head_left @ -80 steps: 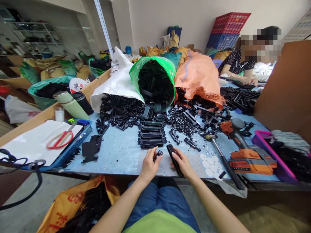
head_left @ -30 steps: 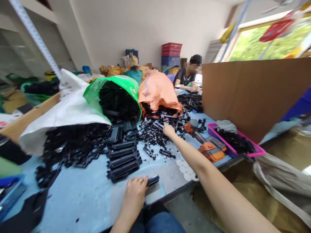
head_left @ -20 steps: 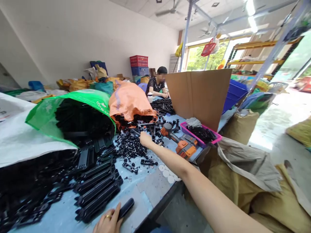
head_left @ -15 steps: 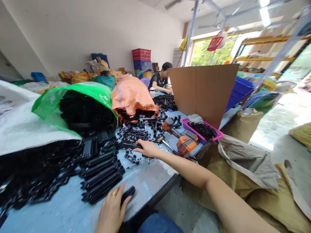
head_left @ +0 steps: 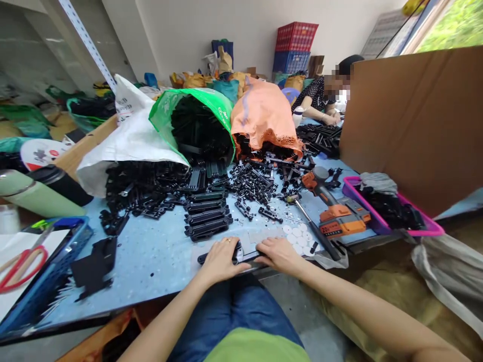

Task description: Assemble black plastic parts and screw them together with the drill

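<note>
At the table's front edge, my left hand [head_left: 222, 259] is closed over a long black plastic part [head_left: 202, 259], whose rounded end sticks out to its left. My right hand [head_left: 279, 254] pinches a slim black bar [head_left: 252, 256] that reaches toward my left hand. Whether bar and part are joined, I cannot tell, as my fingers cover much of both. Behind my hands lies a row of black ribbed bars [head_left: 207, 216]. Small black pieces and pins [head_left: 252, 183] are heaped beyond. White round discs [head_left: 300, 236] lie right of my right hand, near a hammer [head_left: 313, 223].
An orange cordless power tool [head_left: 335, 216] and a pink basket [head_left: 396, 211] stand right, before a cardboard sheet [head_left: 411, 125]. White [head_left: 128, 141], green [head_left: 196, 98] and orange [head_left: 264, 115] sacks spill black parts. Left is a blue basket [head_left: 83, 234] with scissors [head_left: 26, 266]. A co-worker [head_left: 317, 98] sits behind.
My right hand has come back from the pile with a black bar to beside my left hand. My left hand still has its black part. The view has turned left and down.
</note>
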Tool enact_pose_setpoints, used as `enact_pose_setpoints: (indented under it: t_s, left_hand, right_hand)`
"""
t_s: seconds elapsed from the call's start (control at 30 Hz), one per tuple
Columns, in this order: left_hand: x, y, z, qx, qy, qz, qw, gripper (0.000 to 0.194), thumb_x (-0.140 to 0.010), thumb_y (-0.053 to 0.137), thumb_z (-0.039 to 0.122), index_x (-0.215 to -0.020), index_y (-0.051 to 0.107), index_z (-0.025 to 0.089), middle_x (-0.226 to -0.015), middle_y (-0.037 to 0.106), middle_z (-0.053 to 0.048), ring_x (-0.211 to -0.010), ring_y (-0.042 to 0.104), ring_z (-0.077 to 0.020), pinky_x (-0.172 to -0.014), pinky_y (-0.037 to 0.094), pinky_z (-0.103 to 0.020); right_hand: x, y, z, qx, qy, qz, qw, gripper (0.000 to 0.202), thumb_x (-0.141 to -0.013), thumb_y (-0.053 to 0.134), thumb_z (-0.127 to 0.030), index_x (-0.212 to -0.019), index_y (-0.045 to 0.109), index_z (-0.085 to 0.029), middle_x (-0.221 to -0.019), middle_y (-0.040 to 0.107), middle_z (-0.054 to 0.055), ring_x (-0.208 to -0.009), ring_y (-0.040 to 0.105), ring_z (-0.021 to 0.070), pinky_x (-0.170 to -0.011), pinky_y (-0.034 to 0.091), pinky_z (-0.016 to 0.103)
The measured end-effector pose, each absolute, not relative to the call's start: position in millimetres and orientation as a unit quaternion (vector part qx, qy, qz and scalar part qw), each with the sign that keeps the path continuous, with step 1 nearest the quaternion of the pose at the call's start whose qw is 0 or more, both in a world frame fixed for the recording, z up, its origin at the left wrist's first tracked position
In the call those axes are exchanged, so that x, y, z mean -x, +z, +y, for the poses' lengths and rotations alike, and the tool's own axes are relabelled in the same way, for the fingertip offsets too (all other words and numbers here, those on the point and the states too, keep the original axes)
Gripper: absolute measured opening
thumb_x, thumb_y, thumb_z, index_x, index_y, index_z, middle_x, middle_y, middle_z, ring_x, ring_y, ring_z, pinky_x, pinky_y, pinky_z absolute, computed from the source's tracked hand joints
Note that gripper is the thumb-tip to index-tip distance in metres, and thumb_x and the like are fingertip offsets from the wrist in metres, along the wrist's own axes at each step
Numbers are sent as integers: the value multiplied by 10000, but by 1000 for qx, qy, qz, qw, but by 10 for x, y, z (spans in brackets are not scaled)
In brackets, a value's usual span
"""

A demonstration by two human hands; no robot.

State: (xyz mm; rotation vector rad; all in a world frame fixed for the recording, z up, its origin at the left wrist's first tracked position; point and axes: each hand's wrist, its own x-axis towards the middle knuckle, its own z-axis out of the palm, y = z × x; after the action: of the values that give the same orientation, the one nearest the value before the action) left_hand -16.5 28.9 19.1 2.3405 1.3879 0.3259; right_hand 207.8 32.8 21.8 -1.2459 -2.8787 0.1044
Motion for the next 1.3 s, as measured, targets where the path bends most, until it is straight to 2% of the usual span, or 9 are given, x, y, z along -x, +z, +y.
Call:
enact_pose_setpoints:
  t_s: [0.07,0.23,0.4,0.5,0.63,0.83,1.0,1.2,1.3]
  left_hand:
    - [173,202,262,-838,136,493,192,629,-655,626,570,-1124,465,184,-1023,575,-87,-951,539,-273,-803,409,-365]
    - [230,150,208,-840,171,480,186,413,-748,584,471,-1040,477,200,-959,583,-60,-905,560,-233,-749,420,-317]
    - [181,124,190,-839,158,487,186,446,-738,580,532,-1021,495,198,-937,587,-58,-882,561,-229,-747,432,-323]
    - [-17,192,401,-855,145,466,175,476,-761,550,541,-1087,500,198,-1050,566,-79,-996,514,-247,-824,416,-348]
    - [-432,283,1085,-815,157,537,149,290,-890,406,297,-1102,539,151,-1092,560,-123,-1063,469,-246,-895,367,-375]
    - [-819,236,1769,-778,178,576,176,109,-749,551,86,-805,635,45,-984,596,-225,-1017,499,-308,-827,389,-396]
    - [-459,279,1438,-753,242,575,211,178,-831,513,252,-872,632,127,-882,650,-102,-851,583,-197,-767,421,-302]
    - [522,252,675,-392,445,587,551,351,-707,646,443,-807,624,107,-674,628,-44,-576,562,-106,-545,420,-216]
    - [720,149,401,-258,458,566,635,378,-601,741,431,-746,620,104,-633,613,-26,-520,532,-71,-515,399,-190]
  right_hand:
    - [-2045,280,284,403,10,-915,20,369,-913,339,-497,-930,545,-191,-821,580,55,-767,511,172,-624,283,279]
    - [-1956,450,226,397,-21,-916,45,309,-919,370,-438,-911,551,-188,-808,560,70,-760,483,183,-633,276,304]
    - [-2053,358,366,383,2,-923,43,321,-909,385,-457,-903,562,-189,-812,566,60,-784,494,185,-652,291,304]
    - [-2244,152,457,383,49,-921,57,364,-902,375,-494,-926,571,-188,-836,577,55,-806,512,175,-672,317,290]
    - [-2445,-42,418,414,77,-902,92,369,-889,396,-504,-958,578,-191,-885,582,59,-842,520,171,-731,346,292]
    - [-2503,45,567,486,85,-864,104,286,-911,403,-416,-984,587,-209,-943,603,55,-911,522,178,-798,368,296]
    - [-2467,102,1350,662,73,-740,93,261,-908,387,-320,-986,595,-184,-971,621,84,-925,550,186,-776,389,270]
    - [-2345,20,1859,709,103,-694,66,167,-732,591,-280,-831,634,-152,-820,653,105,-796,595,222,-690,403,278]
    - [-2335,91,1808,699,105,-703,79,187,-733,569,-263,-862,640,-147,-823,651,100,-814,594,226,-713,408,291]
